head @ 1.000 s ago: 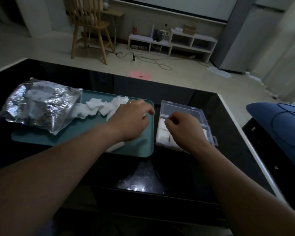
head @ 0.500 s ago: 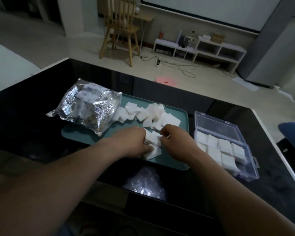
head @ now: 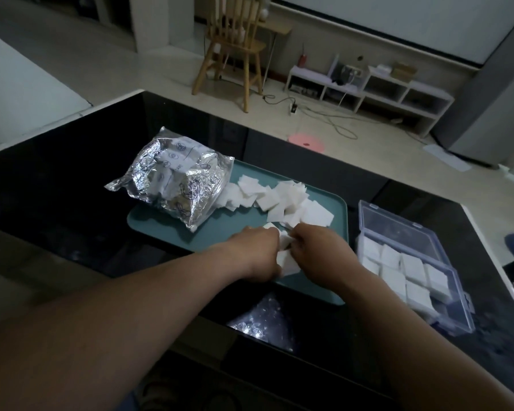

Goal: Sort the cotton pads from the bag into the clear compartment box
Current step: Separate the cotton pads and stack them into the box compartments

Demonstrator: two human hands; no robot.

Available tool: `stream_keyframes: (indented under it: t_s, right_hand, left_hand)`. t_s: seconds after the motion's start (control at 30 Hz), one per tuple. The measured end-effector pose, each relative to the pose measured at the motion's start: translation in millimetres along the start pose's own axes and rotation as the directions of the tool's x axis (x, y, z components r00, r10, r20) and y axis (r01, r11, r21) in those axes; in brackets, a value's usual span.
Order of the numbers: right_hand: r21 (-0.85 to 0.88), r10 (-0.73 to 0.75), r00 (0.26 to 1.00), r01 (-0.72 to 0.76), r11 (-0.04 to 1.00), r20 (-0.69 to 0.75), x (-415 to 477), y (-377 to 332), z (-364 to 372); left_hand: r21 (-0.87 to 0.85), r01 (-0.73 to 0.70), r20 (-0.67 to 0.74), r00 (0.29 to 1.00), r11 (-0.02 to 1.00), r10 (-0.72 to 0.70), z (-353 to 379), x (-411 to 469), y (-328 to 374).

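One wide black table (head: 57,203) is carrying everything here, and on it a teal tray (head: 217,232) is lying in front of the person. A crinkled foil bag (head: 175,185) is resting on the tray's far left part, with loose cotton pads (head: 291,200) spilling from its mouth across the tray. The clear compartment box (head: 462,315) is sitting open just beside the tray's right edge, its long axis slanting from near right to far left, and most of the cells in view are already showing white pads (head: 398,268). Over the tray's near edge the left hand (head: 255,250) and right hand (head: 318,250) are coming together, both curling round a small stack (head: 285,256) of pads between them, though the fingertips themselves are hiding under the knuckles. The box is lying to the right of this stack, so the right hand is sitting nearer and is probably the one carrying the pads across, into whichever cell is showing room.
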State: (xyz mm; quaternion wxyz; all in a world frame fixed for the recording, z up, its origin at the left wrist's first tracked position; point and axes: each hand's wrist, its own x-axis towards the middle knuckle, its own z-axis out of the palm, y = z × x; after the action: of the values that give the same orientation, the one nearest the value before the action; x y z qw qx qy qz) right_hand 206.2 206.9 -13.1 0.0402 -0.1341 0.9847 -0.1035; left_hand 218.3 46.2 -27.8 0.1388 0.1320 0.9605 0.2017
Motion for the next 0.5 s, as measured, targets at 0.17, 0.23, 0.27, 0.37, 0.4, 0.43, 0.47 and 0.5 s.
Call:
stream_keyframes:
  t_s: [0.17,0.23,0.27,0.37,0.4,0.43,0.47,0.5]
  right_hand:
    - [0.137,0.092,0.992,-0.079,0.987,-0.085,-3.8,15.6,-9.4]
    - [0.213,0.137,0.982,-0.107,0.971,-0.132,-6.2,21.1,-16.1]
    - [0.256,0.158,0.976,-0.116,0.960,-0.150,-7.0,23.0,-19.1]
    - [0.367,0.228,0.956,-0.147,0.919,-0.187,-9.5,29.1,-27.3]
    - [0.401,0.250,0.949,-0.157,0.902,-0.190,-9.4,31.1,-28.9]
    - [0.435,0.270,0.946,-0.169,0.884,-0.182,-9.4,32.5,-30.1]
    - [0.469,0.282,0.945,-0.175,0.866,-0.168,-9.6,33.2,-31.1]
    - [0.504,0.289,0.946,-0.178,0.845,-0.149,-10.3,34.0,-31.9]
  left_hand:
    - [-0.022,0.026,-0.002,1.000,0.999,-0.026,1.8,-1.4,10.7]
    - [-0.062,0.009,0.005,1.000,0.998,-0.009,2.7,-3.2,11.9]
    - [-0.076,0.007,0.009,1.000,0.997,-0.006,3.0,-4.7,11.9]
    - [-0.106,0.000,0.009,1.000,0.994,0.001,-2.7,-6.5,13.5]
    - [-0.139,0.001,0.008,1.000,0.990,0.000,-7.7,-7.5,14.7]
    - [-0.193,0.007,0.008,1.000,0.981,-0.006,-13.2,-7.7,15.7]
    - [-0.256,0.011,0.004,1.000,0.967,-0.011,-19.3,-8.2,17.1]
    - [-0.316,0.011,-0.005,1.000,0.949,-0.013,-24.6,-8.2,19.0]
